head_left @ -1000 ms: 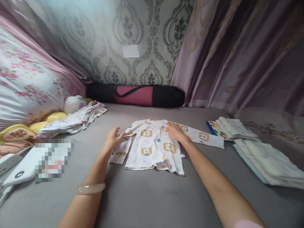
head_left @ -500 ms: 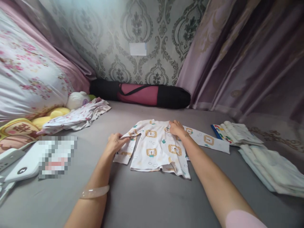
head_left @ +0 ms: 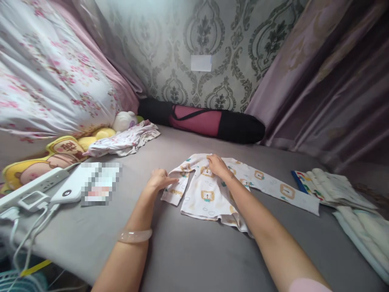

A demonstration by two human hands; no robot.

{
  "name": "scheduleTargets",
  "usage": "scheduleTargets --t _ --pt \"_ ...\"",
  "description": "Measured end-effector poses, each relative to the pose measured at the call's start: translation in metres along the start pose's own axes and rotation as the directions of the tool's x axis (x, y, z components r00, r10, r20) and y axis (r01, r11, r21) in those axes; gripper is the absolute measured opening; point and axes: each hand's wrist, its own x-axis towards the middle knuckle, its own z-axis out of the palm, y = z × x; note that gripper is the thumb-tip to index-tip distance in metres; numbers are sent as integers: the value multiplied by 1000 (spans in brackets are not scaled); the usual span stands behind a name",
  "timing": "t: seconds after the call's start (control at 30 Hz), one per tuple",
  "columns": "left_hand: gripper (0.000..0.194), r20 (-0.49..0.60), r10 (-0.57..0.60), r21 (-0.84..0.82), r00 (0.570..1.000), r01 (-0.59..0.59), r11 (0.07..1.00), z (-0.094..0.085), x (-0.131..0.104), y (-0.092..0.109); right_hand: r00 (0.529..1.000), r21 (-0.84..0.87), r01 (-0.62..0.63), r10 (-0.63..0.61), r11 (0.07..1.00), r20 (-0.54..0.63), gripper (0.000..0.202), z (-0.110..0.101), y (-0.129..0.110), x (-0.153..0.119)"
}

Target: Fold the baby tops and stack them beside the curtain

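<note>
A small white long-sleeved shirt (head_left: pixel 209 198) printed with tan lion faces lies on the grey bed sheet. Its left sleeve is bent downward, while the right sleeve stretches out towards the folded cloths. My left hand (head_left: pixel 159 179) is closed on the bent sleeve near its fold, with the thumb pointing right. My right hand (head_left: pixel 217 165) pinches the shirt's upper part near the neckline, and my forearm covers part of its right side.
Folded cloths (head_left: pixel 331 186) lie at the right. At the left are a power strip (head_left: pixel 39 184), a white power bank (head_left: pixel 71 186), plush toys (head_left: pixel 30 170) and a crumpled floral garment (head_left: pixel 127 140). A black and pink bag (head_left: pixel 197 120) lies along the wall.
The view has swung left, bringing cables at the lower left into sight. My right hand has moved left across the top of the shirt; my left hand stays at the bent sleeve.
</note>
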Motion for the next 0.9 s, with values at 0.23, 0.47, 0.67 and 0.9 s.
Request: scheduleTargets --t 0.23,0.47,0.67,0.9 --pt "31 69 23 -44 997 -20 999 -6 -7 2 994 -44 -76 73 996 -79 40 34 -26 5" --pt "10 40 55 -381 998 -35 924 -2 -6 -4 992 -8 -96 95 995 -77 59 50 -30 -3" --pt "12 -305 34 -172 952 -90 981 -18 8 -11 993 -14 -100 98 995 -72 62 48 -32 -4" --pt "27 -592 441 288 674 -333 898 -46 37 -18 992 -13 -104 103 995 -67 63 48 -32 -5"
